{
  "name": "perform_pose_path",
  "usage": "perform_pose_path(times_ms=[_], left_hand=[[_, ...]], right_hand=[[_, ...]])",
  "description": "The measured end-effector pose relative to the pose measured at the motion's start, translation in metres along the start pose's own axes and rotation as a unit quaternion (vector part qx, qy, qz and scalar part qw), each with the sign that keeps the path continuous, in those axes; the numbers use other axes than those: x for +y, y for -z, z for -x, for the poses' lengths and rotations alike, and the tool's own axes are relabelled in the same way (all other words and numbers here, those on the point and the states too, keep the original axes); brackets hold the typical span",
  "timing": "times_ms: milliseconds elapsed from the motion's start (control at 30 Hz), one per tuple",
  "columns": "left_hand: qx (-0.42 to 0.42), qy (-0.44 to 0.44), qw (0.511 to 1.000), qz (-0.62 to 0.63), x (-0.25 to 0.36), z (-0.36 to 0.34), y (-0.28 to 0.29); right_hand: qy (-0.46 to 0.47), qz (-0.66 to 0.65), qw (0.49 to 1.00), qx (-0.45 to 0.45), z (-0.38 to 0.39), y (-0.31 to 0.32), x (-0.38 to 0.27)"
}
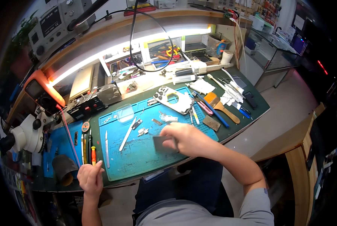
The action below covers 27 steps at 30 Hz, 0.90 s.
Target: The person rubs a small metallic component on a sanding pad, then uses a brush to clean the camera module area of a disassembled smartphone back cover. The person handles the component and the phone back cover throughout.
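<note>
My right hand [185,139] is closed over a dark, flat rectangular panel [161,144], tilted above the blue work mat [134,165]. Motion smears the panel, so its kind does not show. At the mat's left edge, my left hand [90,179] has its fingers curled in. An orange-and-yellow screwdriver [93,154] sticks out just beyond these fingertips; whether they grip it is hidden. Past the right hand lie small metal parts [143,131], a clear-and-white piece [169,118] and a whitish plate with a round opening [181,105]. A white-handled blade tool [127,135] rests on the mat.
Brushes [225,110], pens and crumpled tissue [204,86] crowd the bench's right side. An orange multimeter [44,90] and a white microscope [23,135] stand left. A black cable [132,41] hangs over the back, before a lit shelf of tools.
</note>
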<state>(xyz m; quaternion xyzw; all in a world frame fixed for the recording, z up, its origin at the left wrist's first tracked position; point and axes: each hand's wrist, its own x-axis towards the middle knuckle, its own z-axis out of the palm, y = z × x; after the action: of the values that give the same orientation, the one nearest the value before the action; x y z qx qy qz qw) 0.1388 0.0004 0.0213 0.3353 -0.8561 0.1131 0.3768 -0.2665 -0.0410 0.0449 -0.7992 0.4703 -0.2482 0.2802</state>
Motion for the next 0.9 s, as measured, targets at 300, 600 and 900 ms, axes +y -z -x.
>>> perform_pose_path(times_ms=[300, 600, 900], left_hand=[[-0.231, -0.068, 0.969, 0.062, 0.008, -0.205, -0.166], [-0.511, -0.147, 0.847, -0.009, -0.004, -0.286, -0.215], [-0.416, -0.071, 0.901, 0.103, -0.012, -0.236, -0.082]], right_hand=[[-0.194, 0.15, 0.904, 0.351, 0.076, 0.105, 0.133], [-0.003, 0.295, 0.875, 0.385, 0.065, 0.059, 0.081], [0.074, 0.17, 0.918, 0.35, 0.036, 0.031, 0.048]])
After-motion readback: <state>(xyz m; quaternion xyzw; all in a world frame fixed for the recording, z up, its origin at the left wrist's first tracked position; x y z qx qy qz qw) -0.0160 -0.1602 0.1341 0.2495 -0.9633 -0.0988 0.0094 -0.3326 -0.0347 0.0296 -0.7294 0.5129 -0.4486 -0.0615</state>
